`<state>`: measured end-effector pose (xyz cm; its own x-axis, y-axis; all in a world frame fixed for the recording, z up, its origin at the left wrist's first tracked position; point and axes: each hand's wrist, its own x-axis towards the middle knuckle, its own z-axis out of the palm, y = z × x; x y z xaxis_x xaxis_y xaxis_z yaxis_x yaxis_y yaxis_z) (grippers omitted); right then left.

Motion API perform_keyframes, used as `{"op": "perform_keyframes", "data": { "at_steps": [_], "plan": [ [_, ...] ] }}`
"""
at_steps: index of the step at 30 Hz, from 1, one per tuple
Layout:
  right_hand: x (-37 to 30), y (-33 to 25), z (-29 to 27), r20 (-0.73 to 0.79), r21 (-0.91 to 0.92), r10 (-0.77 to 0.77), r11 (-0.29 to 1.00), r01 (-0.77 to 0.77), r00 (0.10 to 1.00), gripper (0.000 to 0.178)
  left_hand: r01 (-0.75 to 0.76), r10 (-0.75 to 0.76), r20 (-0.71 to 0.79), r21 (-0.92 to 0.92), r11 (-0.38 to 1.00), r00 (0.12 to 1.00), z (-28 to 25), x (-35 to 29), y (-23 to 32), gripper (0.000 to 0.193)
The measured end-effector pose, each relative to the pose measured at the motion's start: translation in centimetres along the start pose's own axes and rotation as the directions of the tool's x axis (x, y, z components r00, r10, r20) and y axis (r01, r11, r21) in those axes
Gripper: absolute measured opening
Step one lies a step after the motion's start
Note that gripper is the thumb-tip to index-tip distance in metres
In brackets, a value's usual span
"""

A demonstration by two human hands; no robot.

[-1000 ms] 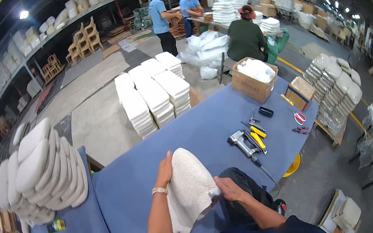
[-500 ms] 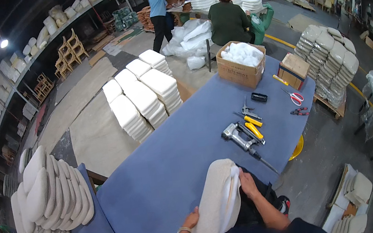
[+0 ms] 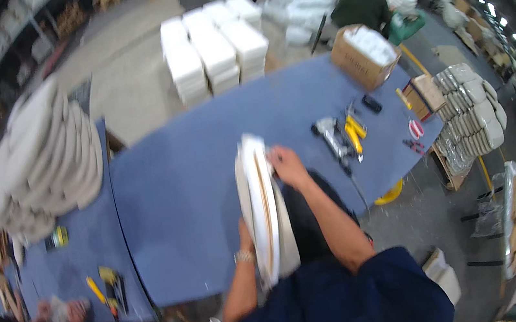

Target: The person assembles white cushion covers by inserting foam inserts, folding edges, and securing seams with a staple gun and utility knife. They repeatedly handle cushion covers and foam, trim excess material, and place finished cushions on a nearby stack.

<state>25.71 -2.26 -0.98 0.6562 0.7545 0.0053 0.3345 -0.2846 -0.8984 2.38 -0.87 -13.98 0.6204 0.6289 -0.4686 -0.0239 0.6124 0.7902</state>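
A beige seat cushion (image 3: 286,238) stands on edge in front of me, its white inner layer and a thin tan board edge showing along its length. My left hand (image 3: 246,235) holds its left side; the fingers are mostly hidden behind it. Up at the far right edge, my right hand (image 3: 285,165) is closed on the cushion's pale fabric rim. To the right on the blue table (image 3: 176,185) lie a staple gun (image 3: 332,138) with a hose and yellow-handled tools (image 3: 354,130).
Beige cushions (image 3: 42,157) are piled at left, near a co-worker's hands (image 3: 72,312). White foam pads (image 3: 207,50) are stacked beyond the table. A carton of white stuffing (image 3: 356,63), a smaller box (image 3: 424,95) and red-handled scissors (image 3: 416,129) occupy the far right end.
The cushion has been tipped up from leaning flat to standing on edge, its open underside turned more into view. Both hands moved farther out with it. My view has swung left and downward.
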Motion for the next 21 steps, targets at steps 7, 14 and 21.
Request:
{"op": "perform_keyframes", "data": {
  "at_steps": [7,14,21],
  "plan": [
    [0.6,1.8,4.4,0.035,0.227,0.126,0.965,-0.131,0.991,0.036,0.005,-0.001,-0.045,0.078,0.997,0.999,4.3,-0.6,8.9,0.052],
    [4.4,0.1,3.3,-0.041,0.142,-0.034,0.989,0.039,0.999,0.066,-0.325,0.347,0.010,0.376,0.868,0.938,5.9,0.6,9.4,0.069],
    [6.4,0.1,2.8,0.201,-0.359,-0.253,0.880,0.312,0.946,0.047,-0.352,0.398,0.055,0.589,0.727,0.916,8.3,0.3,11.1,0.054]
  ]
}}
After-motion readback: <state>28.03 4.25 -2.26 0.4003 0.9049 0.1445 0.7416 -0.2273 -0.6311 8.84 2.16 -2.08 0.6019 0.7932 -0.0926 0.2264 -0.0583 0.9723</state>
